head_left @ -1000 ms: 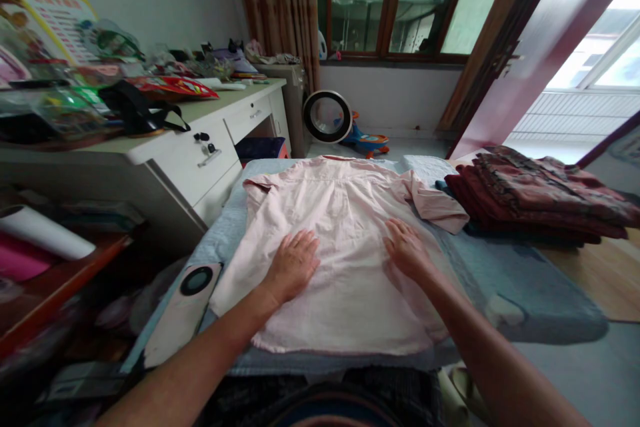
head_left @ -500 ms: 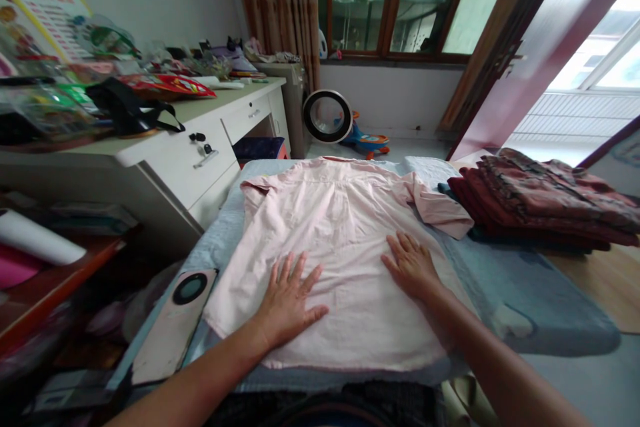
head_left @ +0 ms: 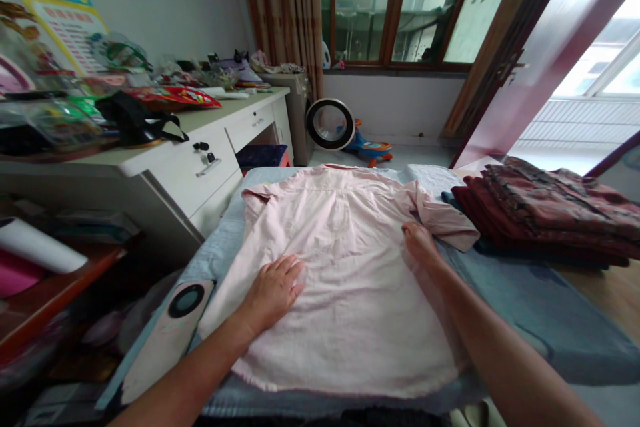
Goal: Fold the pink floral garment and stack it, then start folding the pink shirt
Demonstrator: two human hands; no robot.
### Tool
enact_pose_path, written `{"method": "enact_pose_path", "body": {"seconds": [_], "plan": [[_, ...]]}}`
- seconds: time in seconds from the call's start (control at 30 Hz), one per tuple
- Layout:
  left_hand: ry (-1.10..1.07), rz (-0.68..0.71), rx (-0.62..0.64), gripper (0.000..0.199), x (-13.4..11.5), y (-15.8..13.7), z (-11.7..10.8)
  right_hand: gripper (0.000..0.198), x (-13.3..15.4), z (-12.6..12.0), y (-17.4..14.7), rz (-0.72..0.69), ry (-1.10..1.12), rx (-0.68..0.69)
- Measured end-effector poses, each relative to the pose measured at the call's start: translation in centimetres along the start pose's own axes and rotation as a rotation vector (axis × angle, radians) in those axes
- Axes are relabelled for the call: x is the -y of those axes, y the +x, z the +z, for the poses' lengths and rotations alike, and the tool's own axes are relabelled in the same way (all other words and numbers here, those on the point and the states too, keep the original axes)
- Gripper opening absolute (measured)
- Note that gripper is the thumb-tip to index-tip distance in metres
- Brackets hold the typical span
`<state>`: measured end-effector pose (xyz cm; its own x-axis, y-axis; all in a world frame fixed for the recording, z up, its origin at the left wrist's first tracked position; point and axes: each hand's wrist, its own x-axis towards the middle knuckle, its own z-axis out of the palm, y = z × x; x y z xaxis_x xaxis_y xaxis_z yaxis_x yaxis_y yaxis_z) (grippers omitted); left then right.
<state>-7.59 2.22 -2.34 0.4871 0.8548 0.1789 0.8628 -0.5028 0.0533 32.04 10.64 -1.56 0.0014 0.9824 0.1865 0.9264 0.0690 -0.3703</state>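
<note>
A pale pink short-sleeved shirt (head_left: pixel 340 320) lies spread out, back side up, on a light blue cloth (head_left: pixel 220 240). My left hand (head_left: pixel 275 287) rests on the left half of the shirt, its fingers slightly bent and a gap between them and the thumb. At the shirt's right side, just below the sleeve (head_left: pixel 445 220), my right hand (head_left: pixel 421 243) has its fingers curled in on the fabric; its fingertips are partly hidden. A phone (head_left: pixel 167 333) with a round dark camera ring lies left of the shirt.
Folded dark red clothes (head_left: pixel 545 213) are stacked to the right. A white desk (head_left: pixel 200 173) crowded with items stands at the left. Beyond the cloth are a round fan-like ring (head_left: pixel 330 101) and a blue and orange ride-on toy (head_left: pixel 370 147).
My left hand has drawn its spread fingers together and shifted left. My right hand has moved outward toward the sleeve and curled its fingers. The view has shifted slightly.
</note>
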Motion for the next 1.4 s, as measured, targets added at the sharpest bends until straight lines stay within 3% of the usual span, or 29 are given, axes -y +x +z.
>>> {"method": "enact_pose_path", "body": {"seconds": [0.13, 0.3, 0.4, 0.53, 0.63, 0.77, 0.87, 0.93, 1.0, 1.07, 1.13, 1.27, 1.33, 1.4], "plan": [[-0.039, -0.021, 0.033, 0.029, 1.0, 2.1, -1.6, 0.039, -1.0, -1.3, 1.5, 0.223, -0.113, -0.052], [-0.039, -0.027, -0.121, 0.032, 3.0, 6.9, -1.0, 0.042, -0.8, -2.0, 4.3, 0.454, -0.228, 0.05], [-0.023, -0.093, -0.087, 0.035, 3.8, 8.6, 0.9, 0.04, -0.8, -1.7, 5.7, 0.454, -0.259, 0.077], [0.028, -0.155, -0.075, 0.042, 3.8, 8.7, 2.7, 0.038, -0.7, -2.0, 6.5, 0.419, -0.294, 0.072], [0.071, -0.175, -0.06, 0.045, 3.6, 8.3, 3.1, 0.046, -0.7, -2.5, 6.3, 0.407, -0.336, 0.016], [0.049, -0.208, -0.032, 0.049, 3.7, 8.4, 3.1, 0.038, -1.2, -2.6, 5.9, 0.441, -0.337, 0.107], [-0.088, -0.22, 0.025, 0.046, 4.6, 9.0, 2.8, 0.035, -0.2, -2.7, 6.0, 0.462, -0.338, 0.132], [-0.226, -0.205, -0.001, 0.037, 6.0, 9.6, 2.2, 0.039, 1.8, -2.4, 6.1, 0.391, -0.374, 0.087], [-0.305, -0.243, -0.151, 0.033, 7.9, 10.2, 1.4, 0.039, 4.8, -1.4, 5.9, 0.208, -0.387, 0.047], [-0.26, -0.371, -0.318, 0.035, 10.2, 10.5, 0.4, 0.039, 8.1, 0.3, 5.4, 0.036, -0.288, 0.048], [-0.168, -0.575, -0.36, 0.04, 12.4, 10.5, -0.3, 0.043, 11.0, 2.6, 4.6, -0.11, -0.169, 0.106], [-0.109, -0.925, -0.059, 0.04, 15.7, 9.6, -0.8, 0.049, 13.6, 6.6, 3.0, -0.234, -0.115, 0.176], [-0.165, -0.947, 0.073, 0.036, 16.7, 9.1, -0.6, 0.048, 13.6, 7.5, 2.5, -0.242, -0.105, 0.192], [-0.205, -0.919, 0.106, 0.029, 17.2, 8.8, -0.4, 0.048, 13.3, 7.8, 2.3, -0.249, -0.099, 0.188]]}}
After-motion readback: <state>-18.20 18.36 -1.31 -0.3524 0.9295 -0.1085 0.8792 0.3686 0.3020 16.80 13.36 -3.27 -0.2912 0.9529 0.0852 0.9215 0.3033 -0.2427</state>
